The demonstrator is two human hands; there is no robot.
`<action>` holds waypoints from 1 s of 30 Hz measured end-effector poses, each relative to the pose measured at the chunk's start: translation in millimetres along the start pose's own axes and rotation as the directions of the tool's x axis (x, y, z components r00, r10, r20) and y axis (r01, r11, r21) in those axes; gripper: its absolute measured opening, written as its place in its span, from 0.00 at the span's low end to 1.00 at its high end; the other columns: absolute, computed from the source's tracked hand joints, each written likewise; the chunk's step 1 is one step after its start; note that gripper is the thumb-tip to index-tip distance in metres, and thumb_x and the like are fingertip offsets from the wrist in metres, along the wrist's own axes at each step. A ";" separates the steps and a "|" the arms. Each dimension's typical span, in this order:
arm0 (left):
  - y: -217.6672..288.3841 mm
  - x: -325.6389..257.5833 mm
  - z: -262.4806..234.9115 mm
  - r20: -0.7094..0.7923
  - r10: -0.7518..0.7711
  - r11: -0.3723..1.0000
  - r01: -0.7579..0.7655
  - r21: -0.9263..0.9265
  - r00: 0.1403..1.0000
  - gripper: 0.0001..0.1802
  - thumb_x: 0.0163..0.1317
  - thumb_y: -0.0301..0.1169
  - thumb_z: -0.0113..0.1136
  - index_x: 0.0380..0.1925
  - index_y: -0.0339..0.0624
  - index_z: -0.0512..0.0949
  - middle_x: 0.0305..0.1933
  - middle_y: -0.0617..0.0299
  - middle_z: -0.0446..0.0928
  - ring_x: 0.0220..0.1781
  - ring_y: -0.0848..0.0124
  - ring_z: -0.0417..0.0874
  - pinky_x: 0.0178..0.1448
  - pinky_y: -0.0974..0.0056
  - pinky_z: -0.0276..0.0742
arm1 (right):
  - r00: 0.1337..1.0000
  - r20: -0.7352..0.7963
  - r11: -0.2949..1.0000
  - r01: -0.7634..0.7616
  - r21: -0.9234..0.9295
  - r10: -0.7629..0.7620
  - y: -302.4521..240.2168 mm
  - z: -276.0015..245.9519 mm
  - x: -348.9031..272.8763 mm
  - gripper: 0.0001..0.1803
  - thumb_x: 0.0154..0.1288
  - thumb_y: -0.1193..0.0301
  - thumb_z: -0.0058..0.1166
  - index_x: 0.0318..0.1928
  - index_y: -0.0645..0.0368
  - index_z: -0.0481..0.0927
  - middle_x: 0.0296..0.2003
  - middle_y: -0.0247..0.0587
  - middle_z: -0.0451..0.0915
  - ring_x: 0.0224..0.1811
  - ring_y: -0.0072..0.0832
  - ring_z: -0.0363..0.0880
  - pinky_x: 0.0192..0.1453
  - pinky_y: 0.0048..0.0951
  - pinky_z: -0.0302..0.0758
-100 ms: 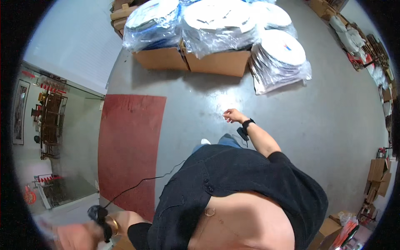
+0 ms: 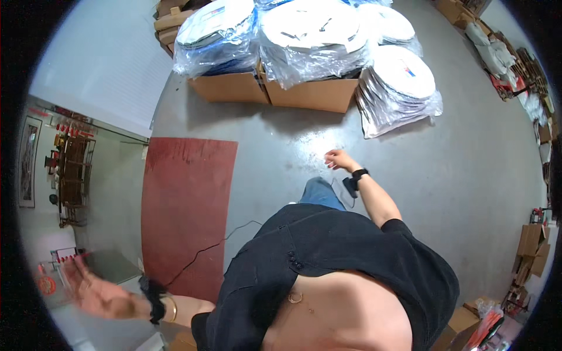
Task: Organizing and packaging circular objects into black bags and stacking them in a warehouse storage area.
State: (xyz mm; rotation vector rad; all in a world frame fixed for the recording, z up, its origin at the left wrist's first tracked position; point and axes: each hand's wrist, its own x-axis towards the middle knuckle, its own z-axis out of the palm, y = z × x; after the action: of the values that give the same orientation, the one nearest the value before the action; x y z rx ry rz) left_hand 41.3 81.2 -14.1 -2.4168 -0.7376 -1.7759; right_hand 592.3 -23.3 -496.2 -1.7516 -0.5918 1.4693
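My left hand (image 2: 100, 292) reaches out at the lower left, its fingers spread and slightly blurred, with nothing in it. A black strap device (image 2: 153, 297) and a gold bangle circle that wrist. My right hand (image 2: 339, 159) hangs in front of my body over the grey floor. Its fingers are loosely bent and apart, and I see nothing held in them. A black device (image 2: 351, 186) on a wrist strap sits behind that hand, with a thin cable. Nearest ahead of it is a stack of round white pieces in clear plastic (image 2: 404, 73).
More plastic-wrapped stacks (image 2: 313, 23) top brown cardboard boxes (image 2: 316, 95) ahead. A red mat (image 2: 187, 199) covers floor on my left, beside a glass partition (image 2: 114, 205). Cartons (image 2: 530, 248) line the right side. Bagged goods and another carton (image 2: 459, 324) stand at the lower right.
My left hand has swung upward, its fingers now spread. My right hand has shifted slightly right. My blue-trousered leg shows further forward, and the stacks sit slightly lower in view.
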 end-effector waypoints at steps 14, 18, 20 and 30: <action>-215.7 41.5 402.5 0.257 -0.780 0.581 0.813 -0.039 0.570 0.19 0.63 0.25 0.49 0.54 0.34 0.66 0.57 0.50 0.67 0.57 0.61 0.71 0.60 0.60 0.70 | 0.933 -0.322 0.622 0.350 0.700 -0.162 -340.2 -165.4 323.8 0.15 0.64 0.63 0.52 0.41 0.64 0.73 0.35 0.44 0.78 0.36 0.28 0.79 0.35 0.26 0.78; -246.0 88.1 548.8 0.557 -0.727 0.462 0.886 -0.034 0.400 0.20 0.61 0.24 0.52 0.54 0.34 0.66 0.55 0.52 0.69 0.56 0.63 0.72 0.58 0.63 0.71 | 0.950 -0.304 0.615 0.197 0.764 0.073 -369.4 -179.2 393.2 0.14 0.62 0.63 0.54 0.34 0.62 0.71 0.27 0.41 0.76 0.29 0.27 0.78 0.27 0.24 0.76; -267.1 87.2 608.8 0.703 -0.650 0.355 0.933 -0.056 0.289 0.20 0.61 0.23 0.52 0.54 0.34 0.66 0.55 0.52 0.70 0.55 0.65 0.73 0.57 0.64 0.70 | 0.931 -0.313 0.698 0.097 0.710 0.190 -386.0 -184.6 416.8 0.14 0.61 0.63 0.56 0.30 0.60 0.70 0.21 0.38 0.73 0.22 0.25 0.76 0.20 0.21 0.73; -327.3 26.3 932.2 0.969 -0.248 0.617 0.768 0.174 -0.020 0.36 0.52 0.35 0.66 0.57 0.32 0.62 0.55 0.49 0.70 0.51 0.68 0.74 0.51 0.68 0.71 | 0.885 -0.413 0.725 0.139 0.674 0.214 -409.7 -177.6 437.7 0.09 0.57 0.71 0.57 0.32 0.64 0.74 0.16 0.34 0.71 0.11 0.19 0.65 0.12 0.20 0.62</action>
State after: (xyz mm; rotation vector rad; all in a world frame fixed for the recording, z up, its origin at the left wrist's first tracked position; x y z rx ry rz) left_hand 741.5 674.3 -381.2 -3.8522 -1.7201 0.1365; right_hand 913.5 509.4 -433.0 -1.4087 0.2509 1.0192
